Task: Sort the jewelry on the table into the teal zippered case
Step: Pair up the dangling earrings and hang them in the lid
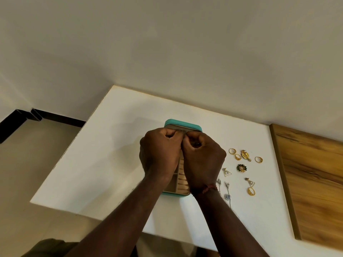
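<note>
The left hand (pixel 160 151) is curled up tight. Its fingertips pinch a small piece (pixel 185 133) right where the two hands meet. The piece is too tiny to say what it is.

Under the grip sits the teal case (pixel 182 123), on the smooth white table (pixel 111 145). The case is open, and its lid stands up just behind the grip. Inside it looks soft and tan, with little boxes and a row of padded rolls on the near side of the grip. I think the hands are held close over it so the piece can go into its spot without dropping.

The right hand (pixel 203 156) is curled too, and pinches the same piece from the other side. A red thread (pixel 209 189) goes round its wrist.

To the right of the grip, apart from the case, lies more jewelry, not yet put away. There are shiny gold rings (pixel 232 151), a bumpy gold flower earring (pixel 245 155), a round green piece (pixel 241 168), a clear triangle earring (pixel 226 172) and long silver earrings (pixel 227 196).

Farthest right is a flat wooden board (pixel 315 182) with brown stripes.
</note>
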